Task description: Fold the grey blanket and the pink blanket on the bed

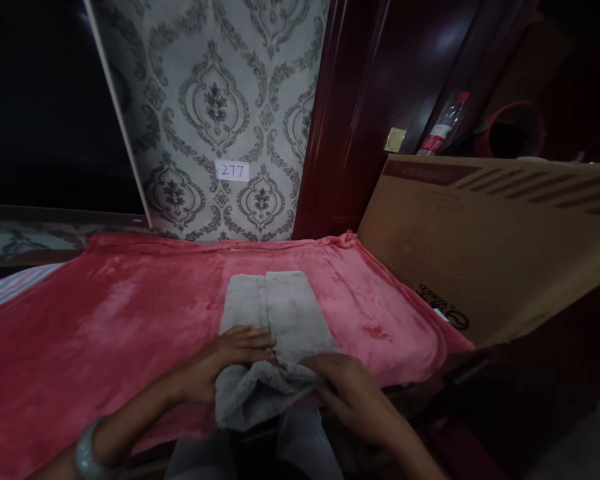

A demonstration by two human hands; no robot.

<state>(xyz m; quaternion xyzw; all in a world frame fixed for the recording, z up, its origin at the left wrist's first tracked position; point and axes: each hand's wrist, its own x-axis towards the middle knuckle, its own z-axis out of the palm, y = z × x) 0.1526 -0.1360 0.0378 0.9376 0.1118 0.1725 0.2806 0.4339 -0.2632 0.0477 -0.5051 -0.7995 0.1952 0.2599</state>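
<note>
A grey plush cloth (300,310) lies on the pink blanket, folded so that two panels meet along a seam down its middle. Its near end is bunched up and hangs over the blanket's front edge, with a dark hollow in the folds. Across the left panel rests my left hand (243,347), palm down, fingers stretched out flat. At the near right corner my right hand (343,383) pinches the bunched edge between thumb and fingers. A pale bangle circles my left wrist.
The pink blanket (165,313) covers the surface. A large cardboard box (480,233) stands along the right side, with a plastic bottle (443,127) behind it. A dark screen (55,107) is at the left. A paper marked 277 (232,171) is on the patterned wall.
</note>
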